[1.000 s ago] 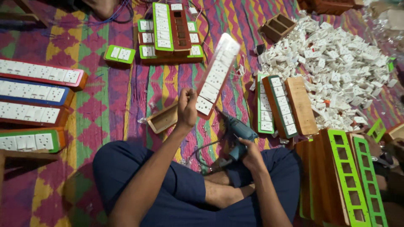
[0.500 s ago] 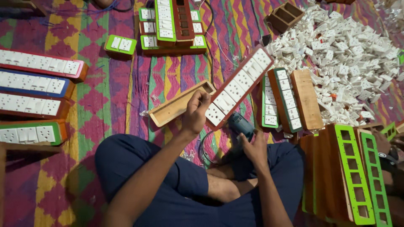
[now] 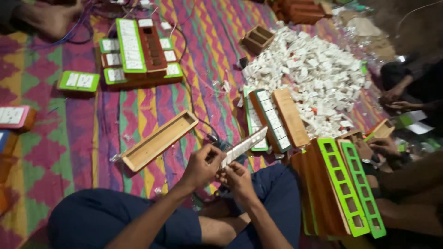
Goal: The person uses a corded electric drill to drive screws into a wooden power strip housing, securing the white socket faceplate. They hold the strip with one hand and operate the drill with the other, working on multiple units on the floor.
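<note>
The white switch strip (image 3: 243, 146) was held over the person's lap, left hand (image 3: 201, 166) and right hand (image 3: 238, 177) fingers pinching its near end. An open wooden box (image 3: 159, 140) lay just beside on the patterned mat (image 3: 69, 138).

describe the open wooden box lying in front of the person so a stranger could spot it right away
Start at the striped, zigzag mat and look just beyond the person's left hand. The long wooden box lies there at a slant, open side up and hollow. Unlike the other boxes around it, it has no switch plate or green frame on top.
</note>
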